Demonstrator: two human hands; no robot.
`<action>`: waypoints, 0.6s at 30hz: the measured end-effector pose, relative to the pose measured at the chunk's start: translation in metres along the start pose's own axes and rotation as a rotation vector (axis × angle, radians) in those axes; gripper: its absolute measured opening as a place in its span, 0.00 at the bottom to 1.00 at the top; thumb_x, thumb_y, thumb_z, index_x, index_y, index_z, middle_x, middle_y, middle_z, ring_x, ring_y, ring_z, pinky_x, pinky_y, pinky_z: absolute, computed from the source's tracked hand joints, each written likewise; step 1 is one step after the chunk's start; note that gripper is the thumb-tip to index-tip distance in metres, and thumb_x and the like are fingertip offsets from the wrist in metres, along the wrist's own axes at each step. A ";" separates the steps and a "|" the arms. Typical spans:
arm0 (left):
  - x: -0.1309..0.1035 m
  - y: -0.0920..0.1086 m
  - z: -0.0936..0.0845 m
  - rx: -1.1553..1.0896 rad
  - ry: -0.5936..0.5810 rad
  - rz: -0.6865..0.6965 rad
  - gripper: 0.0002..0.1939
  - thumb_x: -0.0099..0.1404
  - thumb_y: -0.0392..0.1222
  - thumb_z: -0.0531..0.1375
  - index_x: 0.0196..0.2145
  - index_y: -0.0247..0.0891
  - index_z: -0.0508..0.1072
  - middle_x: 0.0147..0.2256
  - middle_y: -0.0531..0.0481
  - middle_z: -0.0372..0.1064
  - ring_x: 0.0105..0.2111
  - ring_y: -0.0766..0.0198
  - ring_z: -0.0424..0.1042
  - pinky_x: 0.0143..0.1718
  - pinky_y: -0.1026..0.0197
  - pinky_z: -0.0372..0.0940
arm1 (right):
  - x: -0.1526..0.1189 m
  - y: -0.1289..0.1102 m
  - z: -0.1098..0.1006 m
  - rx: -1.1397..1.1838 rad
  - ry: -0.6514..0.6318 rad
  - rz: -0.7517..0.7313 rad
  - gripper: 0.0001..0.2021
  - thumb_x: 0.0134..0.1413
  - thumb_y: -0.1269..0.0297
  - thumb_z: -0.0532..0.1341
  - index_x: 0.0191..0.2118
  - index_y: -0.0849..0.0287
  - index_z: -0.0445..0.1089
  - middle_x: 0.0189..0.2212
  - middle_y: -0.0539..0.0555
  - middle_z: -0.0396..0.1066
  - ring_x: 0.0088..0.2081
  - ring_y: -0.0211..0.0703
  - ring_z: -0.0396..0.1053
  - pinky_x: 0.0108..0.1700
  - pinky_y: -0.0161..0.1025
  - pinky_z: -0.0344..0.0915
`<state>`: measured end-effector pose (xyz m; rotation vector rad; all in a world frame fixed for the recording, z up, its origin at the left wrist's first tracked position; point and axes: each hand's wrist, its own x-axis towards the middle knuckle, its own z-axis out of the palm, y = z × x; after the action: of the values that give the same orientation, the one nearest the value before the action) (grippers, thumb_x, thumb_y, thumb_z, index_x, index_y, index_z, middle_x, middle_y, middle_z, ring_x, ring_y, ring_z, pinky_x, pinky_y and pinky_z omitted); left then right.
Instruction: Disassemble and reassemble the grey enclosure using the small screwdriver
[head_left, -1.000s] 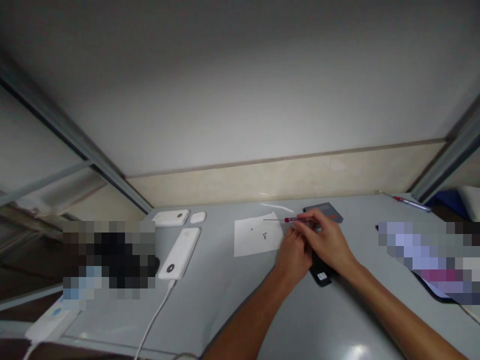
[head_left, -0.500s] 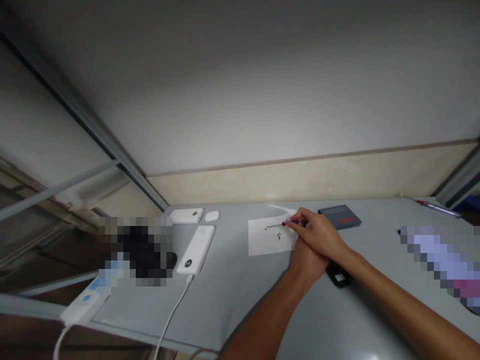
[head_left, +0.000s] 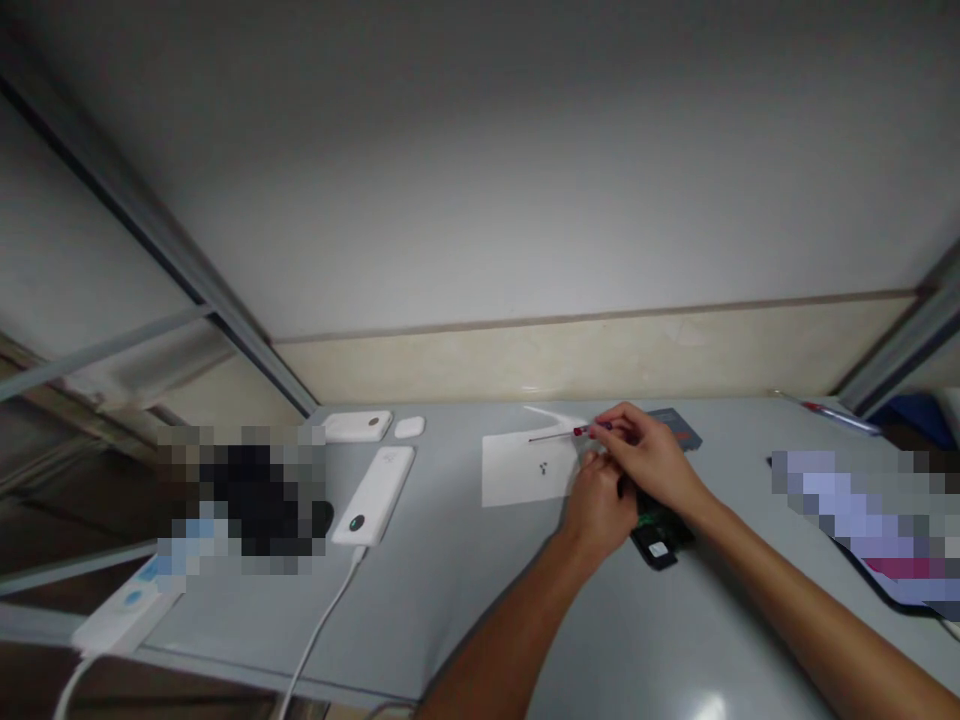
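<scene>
My right hand [head_left: 646, 452] is closed on a thin screwdriver [head_left: 581, 431] with a red and purple handle, its shaft pointing left over a white paper [head_left: 517, 482]. Several tiny dark screws [head_left: 544, 467] lie on that paper. Just below and left of the right hand, my left hand [head_left: 602, 502] has its fingers curled at the paper's right edge; whatever it may hold is hidden. A black and green device [head_left: 658, 535] lies partly under my hands. Behind the right hand sits a dark grey box [head_left: 679, 428].
At the left are a white power bank [head_left: 375, 495] with a cable, another white power bank [head_left: 358, 426], a small white case [head_left: 410, 427] and a power strip [head_left: 131, 610]. A second screwdriver [head_left: 844, 416] and a blurred-out phone-like object [head_left: 862, 530] lie at the right.
The screwdriver tip has lifted off the paper. My left hand has come out from beneath the right one, uncovering more of the black and green device. The view has shifted slightly right.
</scene>
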<state>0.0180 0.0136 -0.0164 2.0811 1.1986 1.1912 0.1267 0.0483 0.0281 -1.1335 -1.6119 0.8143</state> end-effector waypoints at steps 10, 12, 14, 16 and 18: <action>0.003 0.005 -0.009 -0.076 -0.004 -0.162 0.19 0.60 0.25 0.61 0.46 0.41 0.81 0.37 0.49 0.79 0.39 0.58 0.73 0.46 0.56 0.68 | 0.001 0.039 -0.086 0.347 0.353 -0.027 0.10 0.58 0.53 0.65 0.39 0.54 0.72 0.23 0.46 0.63 0.23 0.38 0.60 0.25 0.36 0.56; 0.004 0.007 -0.012 -0.105 0.003 -0.186 0.19 0.61 0.28 0.62 0.48 0.42 0.80 0.36 0.50 0.79 0.35 0.60 0.70 0.42 0.58 0.66 | -0.002 0.040 -0.090 0.351 0.401 -0.038 0.10 0.59 0.54 0.65 0.39 0.54 0.72 0.23 0.46 0.62 0.22 0.38 0.57 0.24 0.35 0.53; 0.005 0.007 -0.014 -0.141 0.027 -0.205 0.14 0.64 0.34 0.63 0.47 0.42 0.79 0.36 0.50 0.78 0.33 0.61 0.68 0.39 0.60 0.65 | -0.005 0.041 -0.089 0.332 0.424 -0.049 0.10 0.60 0.53 0.64 0.39 0.54 0.72 0.25 0.46 0.63 0.23 0.38 0.57 0.25 0.36 0.53; 0.006 0.005 -0.013 -0.171 0.055 -0.223 0.11 0.65 0.39 0.63 0.46 0.42 0.79 0.37 0.50 0.78 0.32 0.62 0.68 0.38 0.60 0.65 | -0.008 0.041 -0.085 0.303 0.427 -0.051 0.11 0.61 0.52 0.64 0.39 0.54 0.72 0.26 0.47 0.63 0.24 0.38 0.57 0.26 0.36 0.53; 0.006 0.002 -0.011 -0.193 0.078 -0.246 0.10 0.66 0.41 0.63 0.45 0.41 0.80 0.37 0.49 0.78 0.32 0.62 0.69 0.38 0.60 0.65 | -0.011 0.041 -0.080 0.282 0.409 -0.045 0.11 0.62 0.52 0.63 0.40 0.54 0.72 0.25 0.46 0.62 0.24 0.39 0.58 0.26 0.36 0.54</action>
<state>0.0109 0.0173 -0.0061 1.7072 1.2781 1.2268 0.2157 0.0519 0.0124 -0.9819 -1.1410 0.7002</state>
